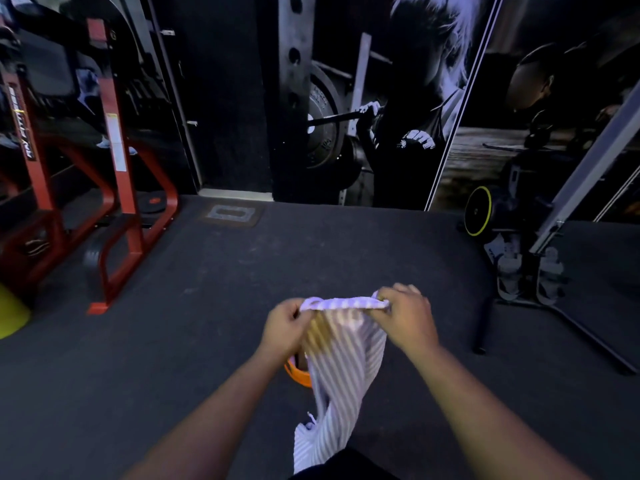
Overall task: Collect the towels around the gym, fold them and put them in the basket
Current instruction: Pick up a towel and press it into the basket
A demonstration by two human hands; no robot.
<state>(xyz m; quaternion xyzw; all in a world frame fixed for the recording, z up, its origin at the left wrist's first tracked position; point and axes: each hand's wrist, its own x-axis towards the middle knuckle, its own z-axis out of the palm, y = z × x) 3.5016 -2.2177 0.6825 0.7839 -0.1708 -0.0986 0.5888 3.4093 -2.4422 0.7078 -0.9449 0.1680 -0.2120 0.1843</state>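
- towel (341, 355), centre-bottom of frame: white with thin lilac-grey stripes
- basket (298, 375) rim behind towel: orange
- floor (207, 306): dark grey, speckled
- rack frame (119, 188), left of frame: red, white label strips
- object (10, 315) at left edge: yellow
- wheel (479, 211), right of frame: black, yellow rim
- wall mural (398, 98), top of frame: black-and-white

Towel (343, 362): thin woven cloth, striped, soft, matt. Floor (207, 306): dark rubbery mat, matt, finely speckled, rough. Rack frame (119, 157): red painted metal, semi-gloss. Basket rim (298, 374): orange plastic, smooth. Wall mural (398, 98): printed, slight sheen.
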